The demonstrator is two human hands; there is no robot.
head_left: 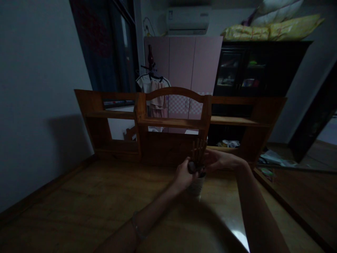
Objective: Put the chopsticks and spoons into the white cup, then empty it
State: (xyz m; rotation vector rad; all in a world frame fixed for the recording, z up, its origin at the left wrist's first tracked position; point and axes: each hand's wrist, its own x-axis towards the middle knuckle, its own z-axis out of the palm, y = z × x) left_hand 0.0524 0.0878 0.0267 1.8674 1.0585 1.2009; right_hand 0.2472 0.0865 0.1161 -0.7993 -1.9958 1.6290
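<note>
Forearms reach across the wooden bench [79,211] to a pale cup [196,188] standing just before the shelf unit [173,123]. There the left hand [184,174] is clenched on the dark wooden sticks [199,153] bunched upright in the cup, while the right hand [219,160] touches them, its grip too dim to tell. The sticks look seated, but neither hand has let go yet.

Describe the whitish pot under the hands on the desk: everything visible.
The whitish pot is a small, pale, round container, upright on the wooden desk before the shelf unit. Material unclear in the dim light; its wall looks faintly textured. Only the lower wall shows: the left hand covers its rim. Brown wooden sticks rise from its mouth, slightly fanned, and the right hand meets them from the other side. Neither grip can be judged.
</note>
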